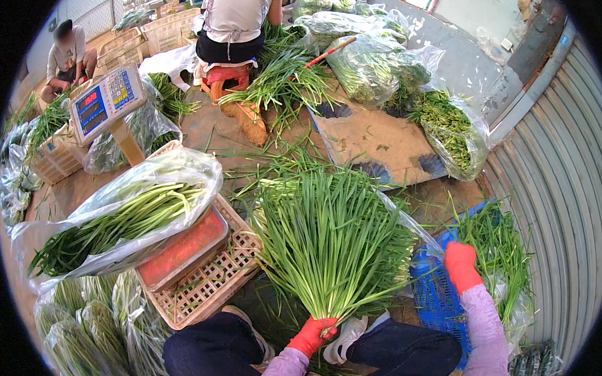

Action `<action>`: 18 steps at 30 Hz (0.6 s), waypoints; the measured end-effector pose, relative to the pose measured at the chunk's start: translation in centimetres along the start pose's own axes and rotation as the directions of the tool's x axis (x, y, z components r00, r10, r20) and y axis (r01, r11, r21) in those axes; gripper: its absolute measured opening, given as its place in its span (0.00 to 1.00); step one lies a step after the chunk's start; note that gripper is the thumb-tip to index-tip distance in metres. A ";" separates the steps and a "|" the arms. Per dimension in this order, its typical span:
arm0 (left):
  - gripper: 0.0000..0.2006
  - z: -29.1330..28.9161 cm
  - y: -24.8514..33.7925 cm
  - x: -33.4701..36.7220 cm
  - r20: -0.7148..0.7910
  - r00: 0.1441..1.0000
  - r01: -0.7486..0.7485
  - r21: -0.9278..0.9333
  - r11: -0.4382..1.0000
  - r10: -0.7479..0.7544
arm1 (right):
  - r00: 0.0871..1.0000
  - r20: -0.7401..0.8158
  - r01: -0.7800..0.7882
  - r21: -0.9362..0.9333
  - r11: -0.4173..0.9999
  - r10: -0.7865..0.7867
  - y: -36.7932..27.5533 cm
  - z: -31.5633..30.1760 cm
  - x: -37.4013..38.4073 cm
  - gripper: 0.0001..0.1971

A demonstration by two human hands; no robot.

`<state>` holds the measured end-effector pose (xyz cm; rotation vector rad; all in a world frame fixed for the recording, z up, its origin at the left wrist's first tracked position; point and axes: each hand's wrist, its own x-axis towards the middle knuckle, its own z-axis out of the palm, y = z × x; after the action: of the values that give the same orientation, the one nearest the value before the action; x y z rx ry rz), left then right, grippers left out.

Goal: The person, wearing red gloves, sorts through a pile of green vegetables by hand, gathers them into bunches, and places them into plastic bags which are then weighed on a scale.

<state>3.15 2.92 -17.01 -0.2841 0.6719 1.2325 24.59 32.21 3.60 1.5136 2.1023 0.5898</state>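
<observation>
My left hand (313,334), in a red glove, grips the base of a big fanned bunch of green chives (330,237) that spreads up and away from me. My right hand (461,265), also red-gloved, rests on the blue plastic crate (435,296) beside the bunch, at the edge of a clear plastic sheet (410,223); whether it pinches the sheet is unclear. More loose chives (498,246) lie just right of that hand. My knees in dark trousers sit below the bunch.
A scale's red tray (183,250) carries a clear bag of chives (124,219) on a beige crate (211,282); its display (106,99) stands behind. Bagged chives (92,331) lie at lower left, more bags (369,67) at back. Two people sit behind. A corrugated metal wall (557,197) runs along the right.
</observation>
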 end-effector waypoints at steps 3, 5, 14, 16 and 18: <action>0.16 -0.2 0.0 -0.1 -0.098 0.995 -0.013 0.000 1.000 0.013 | 0.994 -0.090 0.110 0.610 0.785 -0.069 -4.4 -2.7 1.4 0.16; 0.16 -0.7 0.1 -0.5 -0.103 0.994 -0.038 0.029 0.999 0.041 | 0.973 0.105 0.028 0.833 0.552 -0.207 -11.2 -5.6 1.1 0.21; 0.14 0.3 -0.4 -0.3 -0.038 0.993 -0.100 0.155 0.983 0.108 | 0.890 -0.345 0.452 0.594 0.666 -0.297 -22.7 0.3 6.1 0.19; 0.14 0.2 -0.5 -0.3 -0.037 0.995 -0.085 0.131 0.988 0.091 | 0.956 -0.111 0.250 0.789 0.561 -0.270 -21.9 0.8 6.6 0.20; 0.13 -0.3 -0.5 -0.2 -0.052 0.993 -0.100 0.155 0.983 0.109 | 0.878 0.357 -0.266 0.918 0.295 -0.318 -21.2 -0.2 6.7 0.22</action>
<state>3.47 2.45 -17.15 -0.1613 0.8374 1.2688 6.86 32.33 -9.75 1.8481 2.0326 -1.3132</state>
